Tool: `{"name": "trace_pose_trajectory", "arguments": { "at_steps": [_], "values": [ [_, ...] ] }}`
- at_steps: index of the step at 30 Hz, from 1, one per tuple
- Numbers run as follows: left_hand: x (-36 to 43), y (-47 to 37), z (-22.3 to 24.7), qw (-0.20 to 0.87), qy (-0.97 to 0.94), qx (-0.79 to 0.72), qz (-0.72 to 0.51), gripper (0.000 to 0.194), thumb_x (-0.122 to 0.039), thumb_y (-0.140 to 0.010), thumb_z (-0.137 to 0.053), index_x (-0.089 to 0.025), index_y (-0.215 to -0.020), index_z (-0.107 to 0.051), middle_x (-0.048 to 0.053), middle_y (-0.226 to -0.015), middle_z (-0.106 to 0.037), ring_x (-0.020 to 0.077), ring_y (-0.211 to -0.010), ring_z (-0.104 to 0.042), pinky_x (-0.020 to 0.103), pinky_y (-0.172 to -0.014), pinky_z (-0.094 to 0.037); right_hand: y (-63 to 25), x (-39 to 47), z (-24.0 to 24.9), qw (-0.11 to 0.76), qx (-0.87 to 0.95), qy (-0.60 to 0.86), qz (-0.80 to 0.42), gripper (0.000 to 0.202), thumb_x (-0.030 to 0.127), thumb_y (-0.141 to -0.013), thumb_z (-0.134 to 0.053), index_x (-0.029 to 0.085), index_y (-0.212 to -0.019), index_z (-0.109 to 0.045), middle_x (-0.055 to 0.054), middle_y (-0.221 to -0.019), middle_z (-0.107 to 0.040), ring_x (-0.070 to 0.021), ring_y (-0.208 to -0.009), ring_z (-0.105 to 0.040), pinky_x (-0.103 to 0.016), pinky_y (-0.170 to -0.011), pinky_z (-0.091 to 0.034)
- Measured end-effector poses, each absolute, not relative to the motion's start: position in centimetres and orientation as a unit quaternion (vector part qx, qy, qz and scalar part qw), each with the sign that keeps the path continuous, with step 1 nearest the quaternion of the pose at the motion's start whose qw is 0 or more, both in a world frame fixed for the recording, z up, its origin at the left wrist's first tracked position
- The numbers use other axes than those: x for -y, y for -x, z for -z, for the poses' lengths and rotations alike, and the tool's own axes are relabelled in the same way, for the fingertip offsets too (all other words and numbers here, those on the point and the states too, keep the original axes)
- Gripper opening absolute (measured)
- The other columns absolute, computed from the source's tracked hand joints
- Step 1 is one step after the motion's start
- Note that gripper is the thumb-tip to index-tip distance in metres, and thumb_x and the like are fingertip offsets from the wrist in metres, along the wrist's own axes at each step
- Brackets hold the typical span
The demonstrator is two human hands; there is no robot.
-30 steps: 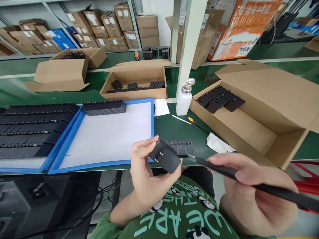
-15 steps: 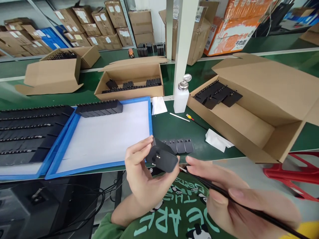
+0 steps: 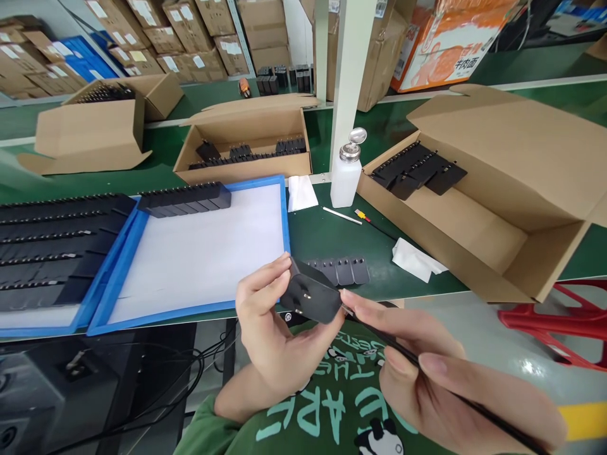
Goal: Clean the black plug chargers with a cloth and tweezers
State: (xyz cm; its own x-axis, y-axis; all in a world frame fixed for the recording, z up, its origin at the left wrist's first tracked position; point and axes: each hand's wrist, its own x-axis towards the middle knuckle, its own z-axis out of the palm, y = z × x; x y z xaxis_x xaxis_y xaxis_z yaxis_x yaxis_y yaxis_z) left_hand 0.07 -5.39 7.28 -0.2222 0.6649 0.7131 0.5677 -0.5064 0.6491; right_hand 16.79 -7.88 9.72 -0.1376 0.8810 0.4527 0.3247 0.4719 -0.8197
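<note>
My left hand (image 3: 279, 341) grips a black power adapter (image 3: 315, 297) by its ends, the side with metal prongs facing the camera. In my right hand (image 3: 427, 373) is a thin black tool (image 3: 398, 349), held like a pen, its light metal tip at the adapter's right end. Just behind the adapter, a short row of black adapters (image 3: 345, 270) lies on the green bench (image 3: 327, 235). To the left, a blue-edged tray (image 3: 203, 259) with a white base holds another row of adapters (image 3: 187, 201) at its back.
Another blue tray (image 3: 42, 319) full of adapters lies far left. Open cardboard boxes with adapters stand behind (image 3: 246, 170) and at right (image 3: 441, 240). Near the post (image 3: 348, 76) are a white pump bottle (image 3: 345, 180), white wipes (image 3: 302, 193), a white stick and a cable. A red frame (image 3: 559, 325) stands at right.
My right hand has moved left, and the tool's tip is now closer to the adapter's end. The adapter has tilted slightly in my left hand. The camera view has shifted a little.
</note>
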Motion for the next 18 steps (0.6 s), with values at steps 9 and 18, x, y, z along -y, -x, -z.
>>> {"name": "trace_pose_trajectory", "arguments": {
  "at_steps": [9,18],
  "values": [
    [5.44,0.17,-6.6,0.031,-0.624,-0.504,-0.597,0.074,-0.02,-0.061,-0.091,-0.028,-0.126,-0.055,0.01,-0.119,-0.061,0.0322,-0.109,-0.068,0.056,-0.092,-0.061,-16.5,7.94,-9.21,0.535,0.667,0.412,-0.315,0.032,0.026,-0.1,-0.051,0.034,-0.128,-0.065,-0.003,-0.117,-0.077,-0.0177,-0.108,-0.075,-0.021,-0.089,-0.064],
    [5.64,0.15,-6.47,0.047,-0.627,-0.495,-0.6,0.08,-0.011,-0.058,-0.091,-0.025,-0.128,-0.054,0.01,-0.121,-0.058,0.0323,-0.113,-0.066,0.058,-0.095,-0.059,-16.64,8.12,-9.24,0.525,0.669,0.415,-0.324,0.031,0.028,-0.102,-0.048,0.034,-0.127,-0.066,-0.003,-0.118,-0.077,-0.0173,-0.11,-0.074,-0.021,-0.09,-0.063]
  ]
}}
